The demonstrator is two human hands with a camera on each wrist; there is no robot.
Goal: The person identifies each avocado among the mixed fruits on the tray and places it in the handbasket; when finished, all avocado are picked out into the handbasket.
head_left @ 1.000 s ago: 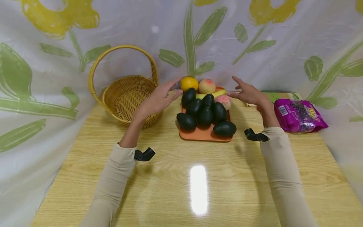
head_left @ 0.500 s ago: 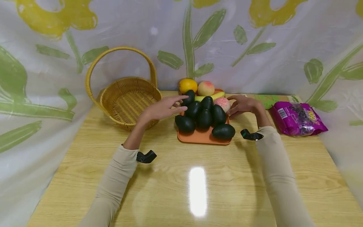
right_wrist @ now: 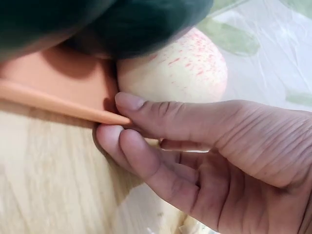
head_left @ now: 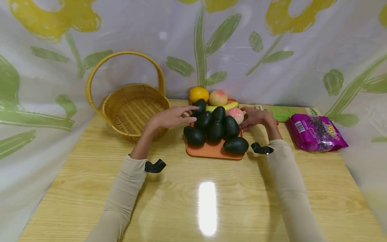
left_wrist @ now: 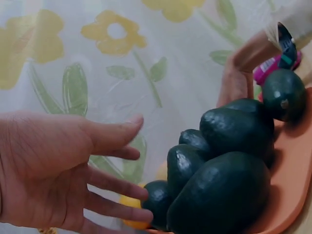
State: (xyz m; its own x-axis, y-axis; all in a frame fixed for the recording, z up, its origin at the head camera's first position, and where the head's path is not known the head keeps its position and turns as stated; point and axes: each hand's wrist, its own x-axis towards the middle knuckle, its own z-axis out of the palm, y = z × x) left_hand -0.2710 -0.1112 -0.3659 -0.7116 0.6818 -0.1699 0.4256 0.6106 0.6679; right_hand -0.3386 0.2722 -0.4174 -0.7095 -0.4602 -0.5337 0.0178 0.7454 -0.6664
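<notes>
An orange tray [head_left: 208, 150] bears several dark green avocados [head_left: 236, 145], a banana [head_left: 231, 105], a yellow-orange fruit [head_left: 199, 94] and two peaches, one speckled pink [head_left: 235, 116] at the right rim. My right hand [right_wrist: 229, 146] pinches that right rim, thumb inside the tray beside the speckled peach and fingertips beneath the edge. At the tray's left side, my left hand [head_left: 169, 117] holds nothing; its fingers are spread and relaxed, their tips close to the rear left avocado [left_wrist: 157, 202].
A wicker basket [head_left: 110, 109] with a tall handle stands left of the tray, close behind my left hand. To the right lies a purple package [head_left: 315, 132], with a green flat package [head_left: 283, 113] behind it. A flowered curtain [head_left: 266, 74] borders the wooden table [head_left: 169, 201].
My right hand has come down and inward to the tray's right rim and now pinches it. My left hand has lowered toward the left side. The view has shifted slightly.
</notes>
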